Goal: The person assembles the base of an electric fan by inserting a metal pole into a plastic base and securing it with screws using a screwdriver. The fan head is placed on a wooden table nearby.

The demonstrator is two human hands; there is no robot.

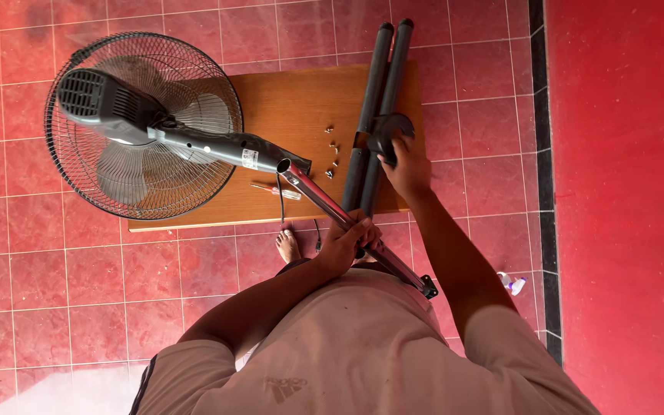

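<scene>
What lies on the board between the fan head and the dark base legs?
In the head view, a screwdriver and loose screws lie on the board between the fan head and the base legs.

Head camera, steeply downward, close overhead.

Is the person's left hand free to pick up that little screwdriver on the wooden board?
Probably not right now: the left hand is wrapped around the metal pole. The screwdriver lies uncovered on the board nearby.

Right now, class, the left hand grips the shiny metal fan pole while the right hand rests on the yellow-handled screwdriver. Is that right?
Not quite. In the head view the right hand rests on the round dark plastic cap, not the screwdriver; the left hand does grip the shiny metal fan pole.
</scene>
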